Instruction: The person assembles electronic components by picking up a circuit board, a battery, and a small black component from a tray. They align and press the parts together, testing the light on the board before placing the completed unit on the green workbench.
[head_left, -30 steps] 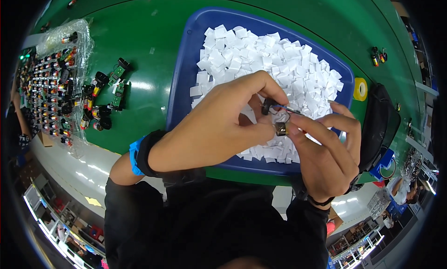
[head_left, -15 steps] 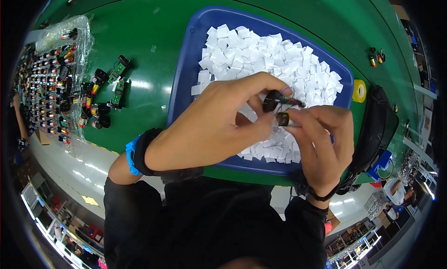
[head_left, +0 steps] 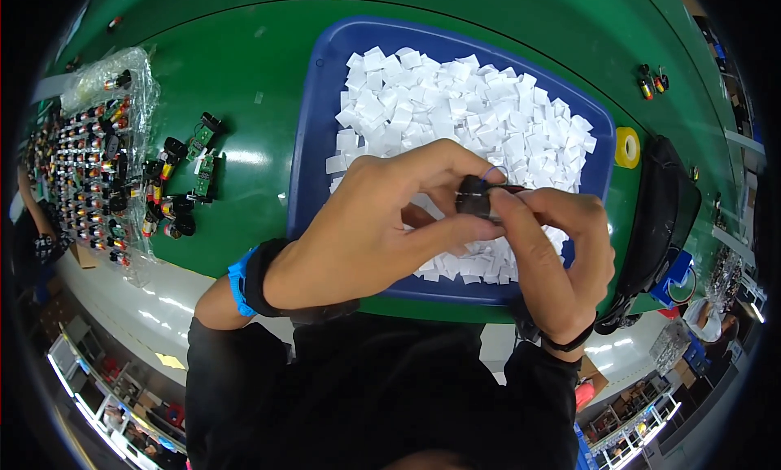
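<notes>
Above the tray my left hand (head_left: 370,226) is closed in a pinch, thumb and fingers around a small black round part (head_left: 470,195) with thin wires. From the other side my right hand (head_left: 561,254) is closed too, its thumb and fingertips pressed to the same wired part. A thin dark wire loops up over the part between the two hands. The rest of the part, and any small cylinder with it, is hidden by the fingers. Beneath both hands lies a heap of small white squares (head_left: 455,104) in a blue tray (head_left: 303,169).
Left of the tray are several loose green circuit boards (head_left: 203,175) with black parts and small cylinders. Rows of similar pieces (head_left: 93,173) lie on clear plastic (head_left: 145,87) farther left. A yellow tape roll (head_left: 627,148) and a black bag (head_left: 657,226) stand on the right.
My fingers have drawn together; the small cylinder seen in my right fingertips is now hidden beside the black part. The right thumb has come over it, and the view has shifted slightly.
</notes>
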Action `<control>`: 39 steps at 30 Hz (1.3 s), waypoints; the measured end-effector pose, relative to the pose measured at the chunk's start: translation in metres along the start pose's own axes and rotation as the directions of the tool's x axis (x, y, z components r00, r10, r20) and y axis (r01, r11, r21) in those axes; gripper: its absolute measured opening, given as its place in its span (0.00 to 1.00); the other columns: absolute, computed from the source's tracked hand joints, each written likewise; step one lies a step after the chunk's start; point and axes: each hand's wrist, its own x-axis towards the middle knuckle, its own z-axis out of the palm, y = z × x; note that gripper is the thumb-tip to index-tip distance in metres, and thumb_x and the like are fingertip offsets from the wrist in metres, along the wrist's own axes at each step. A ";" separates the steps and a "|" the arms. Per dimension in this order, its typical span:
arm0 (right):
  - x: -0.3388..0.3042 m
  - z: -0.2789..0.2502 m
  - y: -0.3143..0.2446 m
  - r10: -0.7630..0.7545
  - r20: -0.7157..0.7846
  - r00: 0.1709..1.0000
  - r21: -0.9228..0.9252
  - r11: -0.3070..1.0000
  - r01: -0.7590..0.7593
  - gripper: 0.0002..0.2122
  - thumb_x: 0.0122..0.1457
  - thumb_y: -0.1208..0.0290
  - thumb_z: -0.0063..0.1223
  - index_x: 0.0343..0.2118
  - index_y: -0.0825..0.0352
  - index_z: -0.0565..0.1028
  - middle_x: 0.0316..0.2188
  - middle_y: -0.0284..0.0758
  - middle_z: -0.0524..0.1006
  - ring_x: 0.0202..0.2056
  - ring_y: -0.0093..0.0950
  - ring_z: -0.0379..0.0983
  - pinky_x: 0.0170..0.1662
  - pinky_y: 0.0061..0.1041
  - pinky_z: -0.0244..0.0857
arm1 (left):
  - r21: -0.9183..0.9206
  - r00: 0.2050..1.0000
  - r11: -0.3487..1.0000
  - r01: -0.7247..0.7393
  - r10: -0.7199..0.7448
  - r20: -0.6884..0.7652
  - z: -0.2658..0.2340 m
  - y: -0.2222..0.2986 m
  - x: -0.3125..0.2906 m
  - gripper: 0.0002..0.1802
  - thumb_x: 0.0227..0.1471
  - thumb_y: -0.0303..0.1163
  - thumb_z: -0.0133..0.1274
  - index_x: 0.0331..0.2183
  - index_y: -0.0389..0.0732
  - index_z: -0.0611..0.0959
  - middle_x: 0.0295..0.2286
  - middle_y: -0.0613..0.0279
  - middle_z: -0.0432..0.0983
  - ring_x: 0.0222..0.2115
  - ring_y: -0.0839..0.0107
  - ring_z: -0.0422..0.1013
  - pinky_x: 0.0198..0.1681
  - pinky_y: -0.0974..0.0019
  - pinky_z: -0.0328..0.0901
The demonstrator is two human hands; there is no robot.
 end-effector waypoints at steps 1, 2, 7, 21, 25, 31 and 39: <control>0.001 -0.001 -0.001 0.007 -0.007 1.000 -0.003 1.000 -0.007 0.17 0.41 0.81 0.61 0.39 0.69 0.82 0.33 0.34 0.75 0.31 0.27 0.73 0.27 0.19 0.70 | -0.069 0.999 0.997 0.040 -0.039 0.021 -0.001 0.001 0.000 0.21 0.51 0.16 0.59 0.48 0.32 0.75 0.38 0.52 0.79 0.35 0.69 0.78 0.35 0.68 0.78; 0.003 -0.001 -0.002 0.010 -0.051 0.999 0.013 1.000 -0.009 0.17 0.42 0.81 0.64 0.39 0.69 0.81 0.33 0.35 0.75 0.30 0.27 0.74 0.28 0.20 0.70 | -0.061 0.999 0.997 0.041 -0.039 0.031 0.000 0.001 0.000 0.21 0.51 0.16 0.59 0.48 0.32 0.75 0.38 0.52 0.79 0.35 0.69 0.78 0.35 0.68 0.78; -0.003 -0.020 0.003 0.251 -0.065 0.966 0.356 0.910 -0.213 0.17 0.44 0.79 0.70 0.39 0.72 0.78 0.31 0.38 0.76 0.26 0.24 0.73 0.29 0.19 0.67 | -0.238 0.985 0.962 -0.136 0.106 -0.136 0.010 0.005 0.000 0.20 0.52 0.17 0.58 0.47 0.30 0.73 0.38 0.48 0.78 0.36 0.63 0.78 0.35 0.65 0.78; -0.006 -0.005 0.006 0.296 -0.005 0.955 0.626 0.746 -0.228 0.13 0.48 0.80 0.67 0.37 0.76 0.77 0.26 0.39 0.77 0.22 0.21 0.72 0.24 0.17 0.62 | 0.378 0.868 0.805 -0.457 0.496 -0.007 0.006 0.001 0.002 0.24 0.46 0.18 0.64 0.47 0.30 0.78 0.45 0.44 0.78 0.43 0.63 0.78 0.41 0.69 0.76; -0.005 -0.003 0.009 0.282 0.053 0.958 0.695 0.678 -0.238 0.13 0.51 0.81 0.64 0.40 0.76 0.76 0.29 0.40 0.78 0.24 0.22 0.74 0.25 0.17 0.67 | 0.515 0.846 0.738 -0.437 0.532 -0.044 0.008 0.000 0.000 0.25 0.44 0.19 0.65 0.47 0.30 0.79 0.43 0.46 0.79 0.40 0.64 0.79 0.37 0.70 0.75; -0.002 0.005 0.002 0.568 0.221 0.793 0.910 0.173 -0.377 0.13 0.56 0.84 0.58 0.44 0.75 0.71 0.36 0.40 0.77 0.28 0.22 0.76 0.30 0.22 0.78 | 0.586 0.846 0.703 -0.403 0.530 -0.054 0.010 0.001 0.000 0.26 0.44 0.18 0.65 0.48 0.29 0.78 0.44 0.44 0.79 0.39 0.62 0.79 0.37 0.69 0.74; -0.002 0.001 0.005 0.536 0.286 0.794 0.887 0.165 -0.431 0.13 0.58 0.84 0.57 0.43 0.73 0.67 0.33 0.38 0.76 0.26 0.18 0.74 0.32 0.22 0.79 | 0.720 0.838 0.578 -0.384 0.546 0.009 0.009 0.005 0.001 0.26 0.40 0.19 0.67 0.45 0.28 0.80 0.42 0.43 0.80 0.32 0.67 0.77 0.31 0.72 0.69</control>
